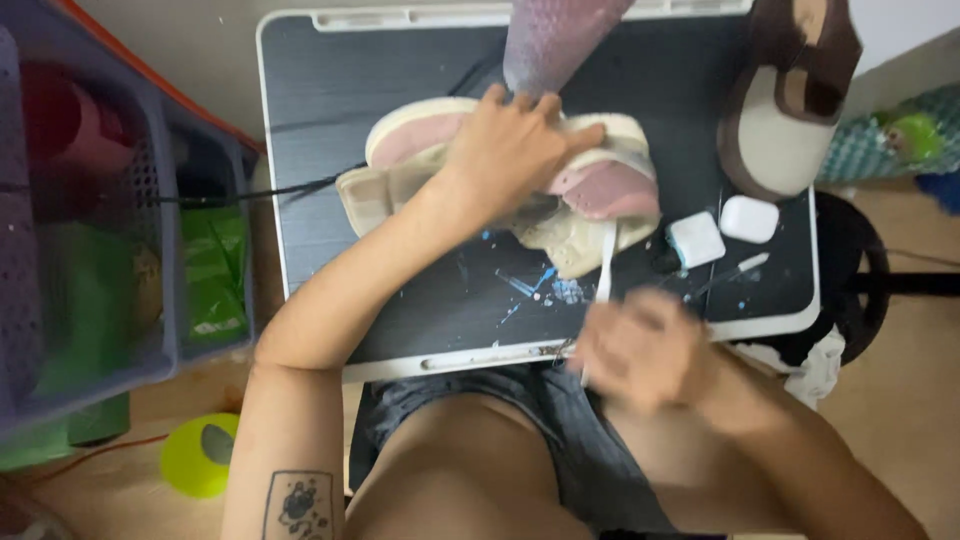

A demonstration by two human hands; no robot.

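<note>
Pink and cream, the sneaker (520,180) lies sole-up on the dark lap table (400,290), near its middle. I have my left hand (510,150) spread flat over the sole, fingers splayed and pressing down, the fingertips reaching toward the toe end and touching a purple textured cup (555,40) that stands just behind the shoe. My right hand (645,350) hovers at the table's near edge, blurred; it seems curled around the handle of a thin white brush (605,265) whose head points up at the sneaker's side, though I cannot tell how tight that grip is. Blue paint flecks (540,285) mark the table below the shoe. Two small white cases (720,230) sit to the right, and a brown shoe (790,100) rests at the far right corner.
</note>
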